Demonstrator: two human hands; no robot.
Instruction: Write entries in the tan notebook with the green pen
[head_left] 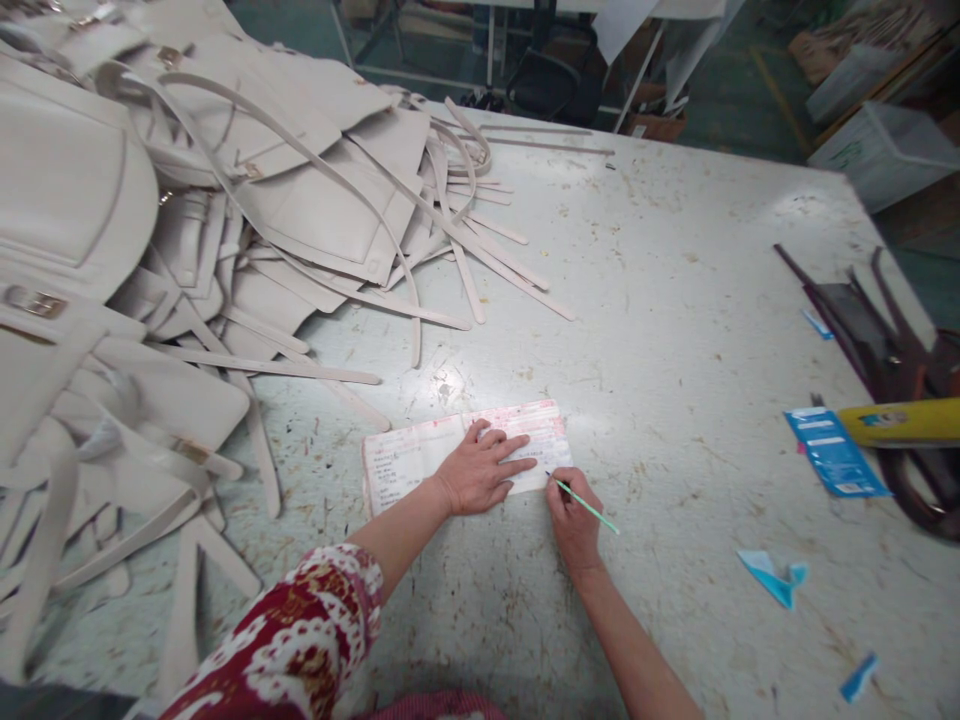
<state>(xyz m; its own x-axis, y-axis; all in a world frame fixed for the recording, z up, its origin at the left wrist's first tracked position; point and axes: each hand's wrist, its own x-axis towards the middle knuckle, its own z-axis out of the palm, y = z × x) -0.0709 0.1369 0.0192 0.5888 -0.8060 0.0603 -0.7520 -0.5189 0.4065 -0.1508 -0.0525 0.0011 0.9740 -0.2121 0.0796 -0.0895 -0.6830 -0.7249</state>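
Observation:
A small printed paper slip (420, 455) with pink and white areas lies on the worn white table (675, 300) near its front edge. My left hand (480, 470) rests flat on the slip, fingers stretched out to the right. My right hand (574, 520) is closed round a thin green pen (585, 505), whose tip touches the slip's lower right corner.
A big heap of cream leather bag pieces and long straps (225, 200) fills the left side of the table. At the right edge lie dark maroon straps (877, 340), a yellow tube (900, 422), a blue packet (832, 452) and blue paper scraps (776, 575).

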